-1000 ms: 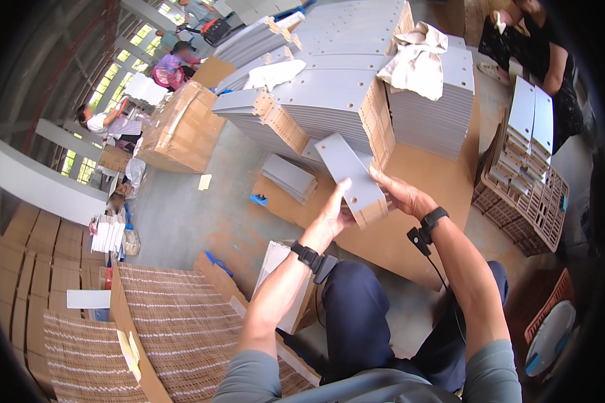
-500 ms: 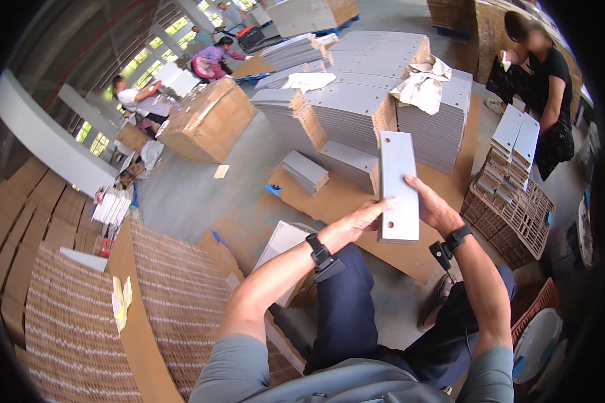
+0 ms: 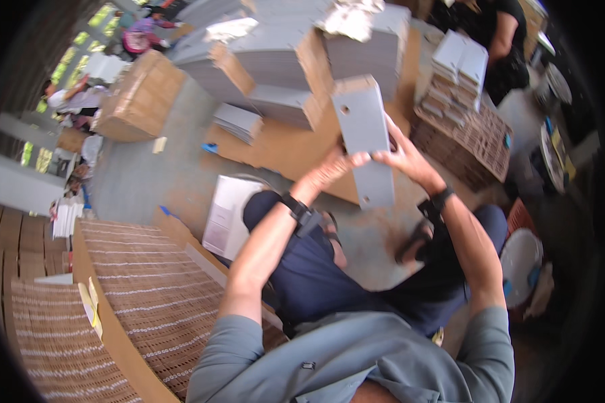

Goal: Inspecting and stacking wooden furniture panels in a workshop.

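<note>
Between my two hands is a small stack of grey boards (image 3: 363, 124), long and narrow, with a round hole near each end. Its far end shows brown edges, and it is tilted up off the surface below. My left hand (image 3: 333, 168) is closed on its left side, thumb across the grey face. From the right, my right hand (image 3: 410, 158) grips the same stack, its thumb almost meeting the other. The fingers underneath are hidden. Beyond them, a short pile of similar boards (image 3: 238, 122) lies on a brown cardboard sheet (image 3: 282, 148), beside tall stacks of grey boards (image 3: 275, 64).
White cloths (image 3: 232, 29) lie on the tall stacks. At right, a brown plastic crate (image 3: 467, 138) bears more boards, near a seated person in black (image 3: 507, 40). A large carton (image 3: 141, 97) stands at left. Beside my left leg is an open box of closely packed brown pieces (image 3: 154, 282).
The board stack has tipped, so its brown far end now shows, and my hands have shifted closer together on it. My view has swung downward and to the right.
</note>
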`<state>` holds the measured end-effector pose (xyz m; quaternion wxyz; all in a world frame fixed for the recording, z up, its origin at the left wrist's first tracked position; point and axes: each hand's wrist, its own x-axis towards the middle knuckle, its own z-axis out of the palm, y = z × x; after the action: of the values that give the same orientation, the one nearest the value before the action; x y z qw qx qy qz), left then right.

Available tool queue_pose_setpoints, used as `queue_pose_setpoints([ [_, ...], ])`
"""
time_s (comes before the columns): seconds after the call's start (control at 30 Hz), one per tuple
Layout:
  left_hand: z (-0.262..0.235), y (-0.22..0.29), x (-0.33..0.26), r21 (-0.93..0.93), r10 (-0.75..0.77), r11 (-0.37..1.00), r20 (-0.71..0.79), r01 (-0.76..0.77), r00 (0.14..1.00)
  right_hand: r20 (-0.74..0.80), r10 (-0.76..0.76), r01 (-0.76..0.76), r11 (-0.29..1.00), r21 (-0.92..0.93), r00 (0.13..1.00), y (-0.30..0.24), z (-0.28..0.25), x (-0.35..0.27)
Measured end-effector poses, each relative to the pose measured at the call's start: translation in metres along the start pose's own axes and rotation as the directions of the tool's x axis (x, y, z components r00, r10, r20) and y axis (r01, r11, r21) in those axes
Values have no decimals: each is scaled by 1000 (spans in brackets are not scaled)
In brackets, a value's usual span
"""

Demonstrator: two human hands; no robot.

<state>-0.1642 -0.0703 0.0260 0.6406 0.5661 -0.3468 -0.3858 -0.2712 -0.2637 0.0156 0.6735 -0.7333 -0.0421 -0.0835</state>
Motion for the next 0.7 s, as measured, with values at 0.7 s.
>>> queue_pose_setpoints([
  [0.7, 0, -166, 24, 510, -303, 834, 105, 210, 947, 4, 104, -80, 792, -605, 995, 145, -31, -65],
])
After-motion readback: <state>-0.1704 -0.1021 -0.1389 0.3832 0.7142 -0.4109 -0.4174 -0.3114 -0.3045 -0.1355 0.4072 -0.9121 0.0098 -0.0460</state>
